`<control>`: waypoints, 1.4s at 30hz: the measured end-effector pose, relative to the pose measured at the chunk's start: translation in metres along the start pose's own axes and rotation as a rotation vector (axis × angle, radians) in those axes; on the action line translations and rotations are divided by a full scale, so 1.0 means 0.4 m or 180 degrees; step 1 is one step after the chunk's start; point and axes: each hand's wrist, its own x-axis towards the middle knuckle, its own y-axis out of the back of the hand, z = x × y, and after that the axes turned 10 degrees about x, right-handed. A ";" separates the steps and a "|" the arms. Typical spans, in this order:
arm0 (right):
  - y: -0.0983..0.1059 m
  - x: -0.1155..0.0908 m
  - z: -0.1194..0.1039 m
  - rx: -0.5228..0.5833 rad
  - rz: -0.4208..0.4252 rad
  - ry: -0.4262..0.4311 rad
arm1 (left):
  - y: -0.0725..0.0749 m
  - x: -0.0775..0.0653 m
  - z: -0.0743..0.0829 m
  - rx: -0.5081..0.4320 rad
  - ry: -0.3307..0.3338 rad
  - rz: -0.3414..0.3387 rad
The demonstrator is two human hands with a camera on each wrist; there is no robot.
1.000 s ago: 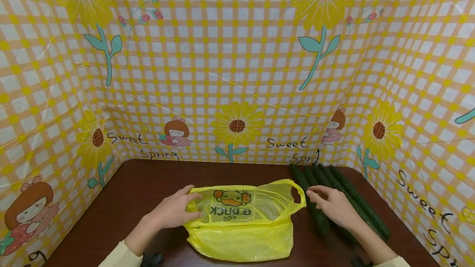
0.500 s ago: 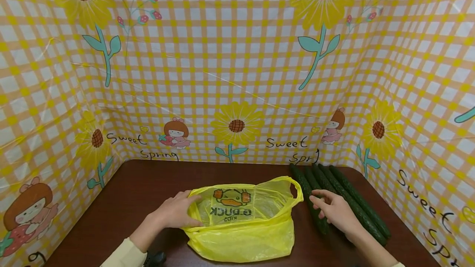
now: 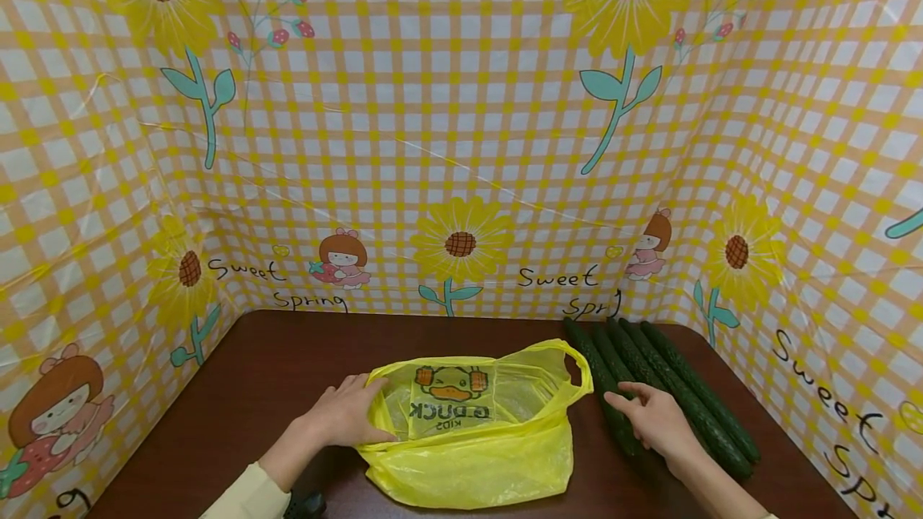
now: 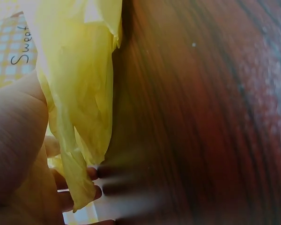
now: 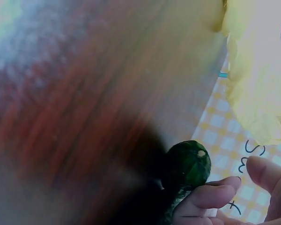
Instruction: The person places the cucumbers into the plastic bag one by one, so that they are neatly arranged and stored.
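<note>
A yellow plastic bag (image 3: 497, 467) with a cartoon duck print lies in the middle of the table, its mouth spread and facing up. My left hand (image 3: 342, 415) holds the bag's left end, fingers at the back rim and thumb over the front rim; in the left wrist view, yellow plastic hangs across its fingers (image 4: 68, 199). Several long dark green cucumbers (image 3: 692, 391) lie side by side to the right. Over their left part is my right hand (image 3: 659, 423), thumb apart from the fingers. In the right wrist view its fingers (image 5: 210, 197) are right at a cucumber's rounded end (image 5: 187, 164).
The dark red-brown wooden table (image 3: 288, 351) is enclosed by a checked cloth (image 3: 461, 134) with sunflower prints at the back and sides. A handle loop (image 3: 580, 371) of the bag stands up beside the leftmost cucumber.
My right hand has moved from beside the bag's handle loop down and slightly right, over the cucumbers. My left-hand fingers have drawn back from over the bag's mouth to its left rim.
</note>
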 end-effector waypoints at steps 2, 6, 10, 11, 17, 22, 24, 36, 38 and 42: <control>0.002 0.002 0.007 0.0015 0.0003 -0.0053 | -0.002 0.002 0.002 -0.0015 0.0017 -0.0036; 0.005 0.005 0.018 0.0028 0.0036 -0.0129 | -0.004 0.005 0.005 -0.0017 0.0034 -0.0061; 0.007 0.006 0.024 0.0012 0.0085 -0.0126 | -0.004 0.005 0.008 -0.0017 0.0022 -0.0025; 0.007 0.006 0.026 0.0004 0.0105 -0.0127 | -0.005 0.006 0.009 -0.0027 0.0020 -0.0019; 0.007 0.007 0.035 -0.0056 0.0187 -0.0146 | -0.003 0.007 0.014 -0.0018 0.0033 -0.0098; 0.007 0.003 0.040 -0.0173 0.0156 -0.0217 | 0.003 0.006 0.021 0.0066 0.0047 -0.0193; 0.005 0.002 0.042 -0.0208 0.0103 -0.0262 | 0.005 0.007 0.022 0.0098 0.0059 -0.0214; -0.016 0.020 0.047 -0.0319 -0.0216 -0.0348 | -0.002 0.021 0.020 0.0177 0.0113 -0.0225; -0.019 0.024 0.045 -0.0345 -0.0203 -0.0346 | -0.006 0.024 0.020 0.0203 0.0115 -0.0202; -0.026 0.029 0.040 -0.0420 -0.0159 -0.0308 | -0.008 0.023 0.022 0.0191 0.0149 -0.0160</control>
